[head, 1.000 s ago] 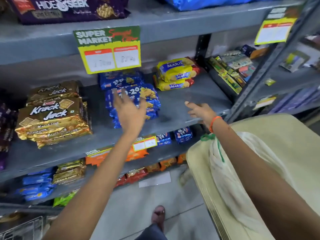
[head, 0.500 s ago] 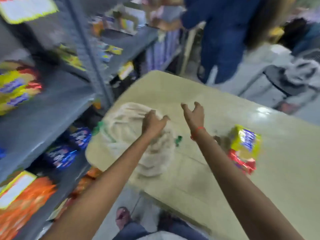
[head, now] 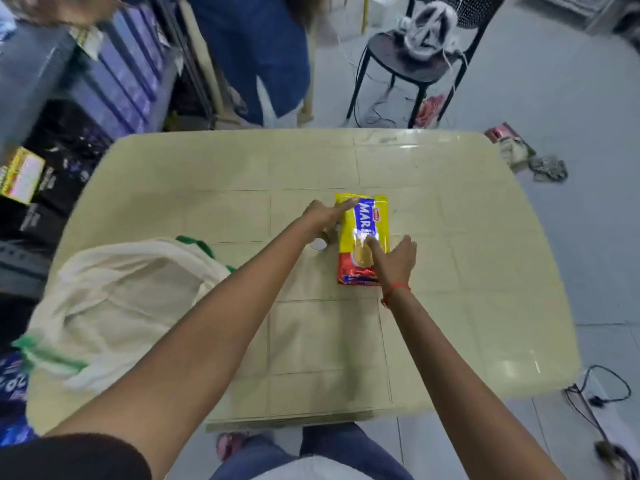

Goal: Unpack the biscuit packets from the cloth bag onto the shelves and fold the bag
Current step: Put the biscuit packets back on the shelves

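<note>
Reaching in from both sides, the left hand (head: 320, 216) and right hand (head: 394, 259) bracket the biscuit packet (head: 363, 233), fingers spread, nothing clamped yet. It lies flat between them, long axis running straight away; the right fingertips already touch it, so that hand looks nearer. The cloth bag (head: 114, 306) slumps well off to the left.

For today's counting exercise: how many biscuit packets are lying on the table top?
1. The yellow Marie packet lies near the table's middle, between both reaching hands. More may be hidden inside the cloth bag at the left edge.
</note>
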